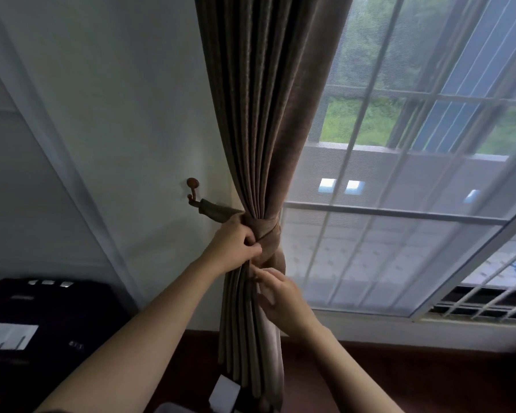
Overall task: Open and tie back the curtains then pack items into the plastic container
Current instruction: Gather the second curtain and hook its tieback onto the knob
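Note:
A brown pleated curtain (259, 114) hangs gathered into a bunch at the window's left side. A matching brown tieback band (270, 235) wraps round the bunch, and its end runs left to a dark wall hook (193, 186). My left hand (236, 244) grips the band and the curtain folds at the left of the wrap, fingers curled. Just below the band, my right hand (280, 296) touches the lower folds with loosely bent fingers; whether it pinches cloth is not visible.
A barred, screened window (414, 174) fills the right side, with a sill below it. A dark appliance (42, 317) with a white label stands at the lower left. A small white object (224, 393) lies near the curtain's foot on a dark wooden surface.

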A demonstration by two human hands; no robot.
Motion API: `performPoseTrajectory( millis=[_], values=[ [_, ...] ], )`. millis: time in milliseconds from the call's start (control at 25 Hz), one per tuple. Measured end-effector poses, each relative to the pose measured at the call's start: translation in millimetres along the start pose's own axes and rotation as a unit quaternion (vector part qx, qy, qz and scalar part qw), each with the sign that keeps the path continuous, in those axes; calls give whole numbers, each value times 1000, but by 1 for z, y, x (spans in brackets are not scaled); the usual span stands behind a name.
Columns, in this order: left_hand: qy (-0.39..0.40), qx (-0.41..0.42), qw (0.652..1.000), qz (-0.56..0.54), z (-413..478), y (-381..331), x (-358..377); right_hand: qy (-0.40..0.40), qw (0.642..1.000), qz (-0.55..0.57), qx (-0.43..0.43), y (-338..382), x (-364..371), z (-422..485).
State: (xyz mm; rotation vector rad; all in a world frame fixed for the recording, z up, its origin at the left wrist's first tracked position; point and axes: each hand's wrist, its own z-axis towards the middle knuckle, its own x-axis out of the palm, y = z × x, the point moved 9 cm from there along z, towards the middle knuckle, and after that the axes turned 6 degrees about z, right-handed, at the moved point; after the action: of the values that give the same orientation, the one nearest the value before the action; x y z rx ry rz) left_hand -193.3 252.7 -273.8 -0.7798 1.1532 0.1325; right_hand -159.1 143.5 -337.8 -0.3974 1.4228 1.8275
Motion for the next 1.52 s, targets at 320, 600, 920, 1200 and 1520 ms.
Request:
performPoseTrajectory(
  millis=[320,600,920,1200,1520],
  values=[
    [-54,53,996,55,-21,-2,-2,-194,839,410,299,-73,-20,24],
    [-94,74,991,63,-24,4,-11,-94,764,477,424,-73,-15,44],
    [-56,67,995,41,-16,18,-19,-150,721,562,377,-76,2,46],
    [149,14,989,-7,-12,72,-31,-66,954,233,179,-62,18,63],
    [66,-80,958,-269,8,140,-49,-284,922,130,227,-61,24,88]
  ],
)
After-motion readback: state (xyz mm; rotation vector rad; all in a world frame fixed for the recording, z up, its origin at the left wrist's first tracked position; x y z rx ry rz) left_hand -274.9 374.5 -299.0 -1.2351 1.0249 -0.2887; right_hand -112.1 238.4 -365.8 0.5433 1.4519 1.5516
